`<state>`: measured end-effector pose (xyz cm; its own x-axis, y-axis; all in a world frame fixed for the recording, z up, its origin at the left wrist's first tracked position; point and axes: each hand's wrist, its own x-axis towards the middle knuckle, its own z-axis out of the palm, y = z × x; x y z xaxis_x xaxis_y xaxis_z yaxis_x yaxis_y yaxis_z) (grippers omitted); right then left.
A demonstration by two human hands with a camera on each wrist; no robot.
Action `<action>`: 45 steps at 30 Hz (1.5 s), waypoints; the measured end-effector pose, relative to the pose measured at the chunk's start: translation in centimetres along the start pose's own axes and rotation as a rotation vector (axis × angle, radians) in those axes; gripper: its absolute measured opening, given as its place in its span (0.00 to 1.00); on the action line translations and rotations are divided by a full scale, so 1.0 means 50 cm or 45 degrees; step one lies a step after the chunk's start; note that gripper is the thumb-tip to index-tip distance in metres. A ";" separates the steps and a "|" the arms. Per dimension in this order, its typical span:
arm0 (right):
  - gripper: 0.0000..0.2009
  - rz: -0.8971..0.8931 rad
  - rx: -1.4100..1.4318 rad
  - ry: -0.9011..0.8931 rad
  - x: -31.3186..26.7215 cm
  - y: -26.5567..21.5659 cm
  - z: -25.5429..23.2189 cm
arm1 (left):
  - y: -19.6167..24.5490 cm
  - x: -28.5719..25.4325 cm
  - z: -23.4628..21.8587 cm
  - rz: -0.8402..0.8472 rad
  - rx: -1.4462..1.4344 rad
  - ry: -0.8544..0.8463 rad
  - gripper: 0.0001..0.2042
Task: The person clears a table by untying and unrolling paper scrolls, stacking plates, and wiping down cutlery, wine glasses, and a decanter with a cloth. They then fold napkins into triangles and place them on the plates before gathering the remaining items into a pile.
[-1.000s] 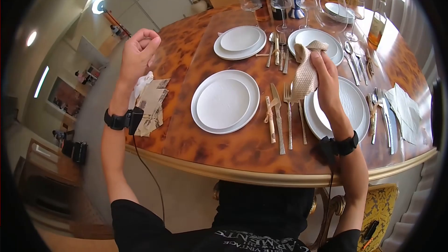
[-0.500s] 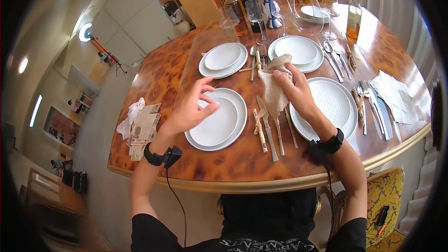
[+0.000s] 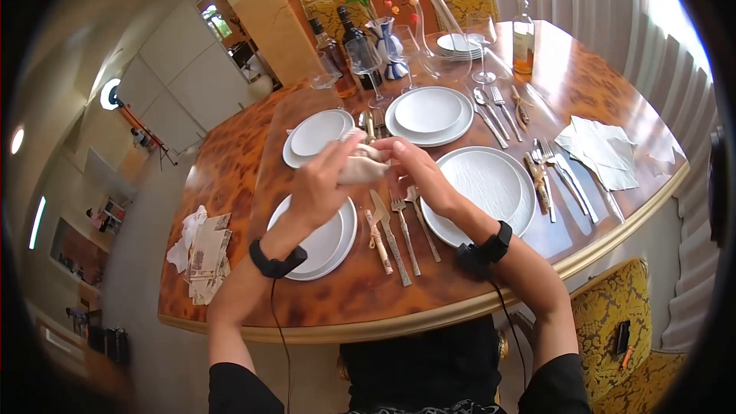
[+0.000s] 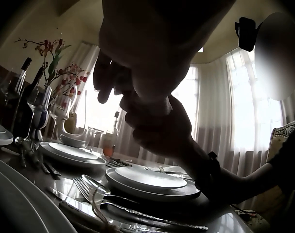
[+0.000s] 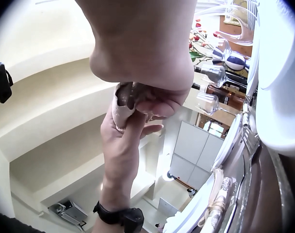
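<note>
A beige cloth (image 3: 362,170), waffle-textured in the earlier views, is bunched between both hands over the table, above the gap between the plates. My left hand (image 3: 318,192) grips its left side; in the right wrist view the left hand's (image 5: 122,141) fingers and thumb close on it. From the right, my right hand (image 3: 423,172) holds the other side with curled fingers, partly hiding the cloth. Below the hands lie a knife (image 3: 391,238), a fork (image 3: 406,234) and a tied roll (image 3: 377,241). The near left plates (image 3: 346,234) sit partly under the left forearm.
Near right stand stacked plates (image 3: 491,184), with cutlery and white napkins (image 3: 602,149) beyond. Patterned paper pieces (image 3: 208,257) lie at the left. Tall wine glasses (image 3: 364,61), a decanter (image 3: 445,46), dark bottles and an amber bottle (image 3: 523,38) stand at the back.
My left hand has come down from the raised position at the left and met the cloth. The right hand has brought the cloth leftward in view, and the cloth is now bunched up.
</note>
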<state>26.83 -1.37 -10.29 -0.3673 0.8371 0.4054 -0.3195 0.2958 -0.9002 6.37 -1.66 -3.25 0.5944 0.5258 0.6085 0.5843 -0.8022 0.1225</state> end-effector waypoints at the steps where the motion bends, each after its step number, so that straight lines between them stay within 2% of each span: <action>1: 0.25 -0.031 -0.016 0.032 0.000 -0.004 0.006 | -0.014 0.003 -0.017 -0.008 -0.007 0.096 0.25; 2: 0.25 -0.059 -0.034 0.063 -0.001 -0.006 0.012 | -0.043 0.002 -0.039 0.026 0.057 0.166 0.21; 4: 0.24 -0.067 -0.038 0.072 0.001 -0.002 0.010 | -0.091 -0.009 -0.061 -0.153 -0.076 0.398 0.15; 5: 0.23 -0.081 -0.034 0.073 0.003 0.004 0.007 | -0.098 -0.010 -0.090 -0.207 -0.013 0.440 0.13; 6: 0.23 -0.097 -0.037 0.092 0.004 0.004 0.008 | -0.144 -0.028 -0.107 -0.362 -0.073 0.506 0.13; 7: 0.23 -0.093 -0.025 0.101 0.005 0.002 0.007 | -0.200 -0.048 -0.131 -0.409 -0.139 0.546 0.12; 8: 0.23 -0.096 -0.010 0.107 0.005 0.000 0.007 | -0.284 -0.079 -0.162 -0.548 -0.241 0.529 0.12; 9: 0.23 -0.094 -0.021 0.122 0.005 0.000 0.004 | -0.313 -0.096 -0.188 -0.781 -0.545 0.590 0.13; 10: 0.23 -0.093 -0.020 0.121 0.006 0.003 0.001 | -0.319 -0.106 -0.211 -0.949 -0.698 0.706 0.13; 11: 0.23 -0.093 -0.016 0.119 0.008 0.006 -0.001 | -0.324 -0.131 -0.248 -1.046 -0.793 0.684 0.11; 12: 0.23 -0.096 -0.021 0.127 0.010 0.009 -0.002 | -0.370 -0.158 -0.269 -1.040 -0.799 0.679 0.11; 14: 0.22 -0.106 -0.013 0.125 0.011 0.010 -0.004 | -0.495 -0.217 -0.289 -1.045 -0.807 0.987 0.11; 15: 0.22 -0.109 -0.017 0.137 0.010 0.004 -0.004 | -0.549 -0.255 -0.280 -1.039 -0.815 0.977 0.11; 17: 0.20 -0.107 -0.140 0.152 0.003 -0.017 -0.005 | -0.618 -0.319 -0.257 -0.691 -0.268 0.551 0.10; 19: 0.19 -0.154 -0.192 0.196 -0.011 -0.042 -0.019 | -0.480 -0.326 -0.178 -1.196 0.282 -0.177 0.25; 21: 0.15 -0.256 -0.299 0.289 -0.023 -0.074 -0.063 | -0.480 -0.394 -0.145 -0.896 0.287 -0.651 0.41; 22: 0.15 -0.249 -0.488 0.370 -0.040 -0.100 -0.104 | -0.495 -0.399 -0.153 -1.084 0.096 -0.815 0.50; 23: 0.15 -0.247 -0.686 0.430 -0.064 -0.134 -0.159 | -0.439 -0.385 -0.173 -1.022 -0.196 -0.600 0.49; 24: 0.15 -0.237 -0.897 0.504 -0.088 -0.165 -0.232 | -0.414 -0.381 -0.206 -1.088 -0.291 -0.465 0.48; 25: 0.16 -0.041 -0.998 0.646 -0.107 -0.188 -0.326 | -0.373 -0.365 -0.246 -1.100 -0.336 -0.357 0.44; 26: 0.19 0.100 -1.257 0.868 -0.139 -0.201 -0.437 | -0.342 -0.347 -0.286 -1.041 -0.466 -0.192 0.39; 27: 0.21 0.137 -1.741 1.002 -0.188 -0.197 -0.575 | -0.273 -0.307 -0.340 -1.035 -0.611 -0.020 0.34; 28: 0.23 1.030 -1.917 0.900 -0.221 -0.270 -0.629 | -0.234 -0.277 -0.389 -0.954 -0.640 0.066 0.32; 29: 0.24 1.013 -2.187 1.428 -0.293 -0.246 -0.686 | -0.211 -0.254 -0.425 -0.874 -0.669 0.159 0.31; 30: 0.26 1.250 -2.023 1.488 -0.342 -0.281 -0.678 | -0.208 -0.232 -0.455 -0.787 -0.614 0.271 0.28; 31: 0.28 1.231 -1.843 1.571 -0.404 -0.276 -0.732 | -0.217 -0.215 -0.474 -0.700 -0.556 0.386 0.25; 32: 0.30 1.042 -1.828 1.416 -0.451 -0.280 -0.728 | -0.249 -0.201 -0.479 -0.699 -0.566 0.413 0.25; 33: 0.29 1.136 -1.751 1.481 -0.480 -0.252 -0.785 | -0.291 -0.188 -0.480 -0.707 -0.583 0.494 0.22; 34: 0.30 1.130 -1.738 1.545 -0.504 -0.226 -0.821 | -0.320 -0.175 -0.471 -0.714 -0.597 0.571 0.18; 35: 0.29 1.225 -1.659 1.697 -0.486 -0.221 -0.792 | -0.324 -0.156 -0.445 -0.712 -0.596 0.590 0.18; 36: 0.26 1.261 -1.469 1.689 -0.462 -0.252 -0.743 | -0.317 -0.133 -0.405 -0.755 -0.672 0.500 0.15; 38: 0.22 1.045 -1.760 1.975 -0.460 -0.200 -0.809 | -0.302 -0.112 -0.327 -0.796 -0.802 0.340 0.12; 40: 0.18 0.963 -1.628 1.616 -0.430 -0.237 -0.797 | -0.286 -0.093 -0.266 -0.789 -0.851 0.261 0.11; 42: 0.17 0.820 -1.711 1.568 -0.341 -0.265 -0.772 | -0.265 -0.076 -0.216 -0.771 -0.850 0.033 0.11; 45: 0.20 0.394 -1.737 0.955 -0.177 -0.315 -0.615 | -0.227 -0.013 -0.150 -0.711 -0.931 -0.154 0.12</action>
<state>61.98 0.75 -4.60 0.3617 0.8460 0.3916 0.8248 -0.0945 -0.5575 -4.81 4.99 0.82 0.4093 0.8826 0.2314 0.3341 -0.3809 0.8621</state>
